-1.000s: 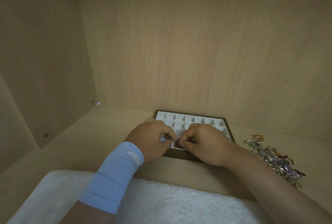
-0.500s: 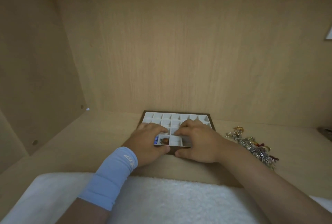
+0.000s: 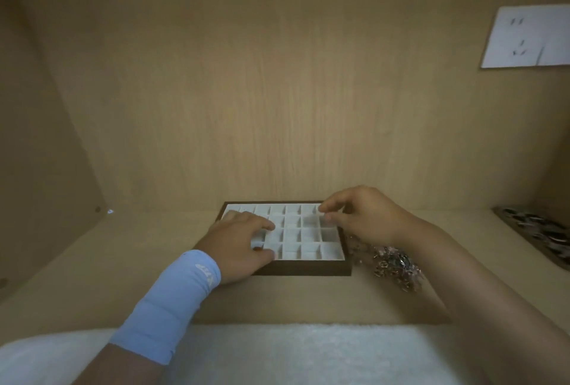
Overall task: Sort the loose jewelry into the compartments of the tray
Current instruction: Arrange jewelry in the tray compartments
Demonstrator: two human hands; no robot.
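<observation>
Fingers (image 3: 262, 225) of the left hand (image 3: 243, 242) are loosely spread and lying flat-ish over the left compartments of the tray (image 3: 302, 270), thumb at the near edge, looks to me like it's just there to keep the thing from sliding. The right hand (image 3: 364, 218) hangs over the far right corner with thumb and forefinger nearly together; honestly can't tell if there's anything tiny pinched in there, too blurry. The tray is a dark wood frame with a pale, soft-looking grid of little square cells, the ones in view bare. The loose jewelry (image 3: 391, 264) sits in a tangled metallic heap on the tabletop (image 3: 123, 261) just right of the tray, under the right wrist, so it's an easy reach.
</observation>
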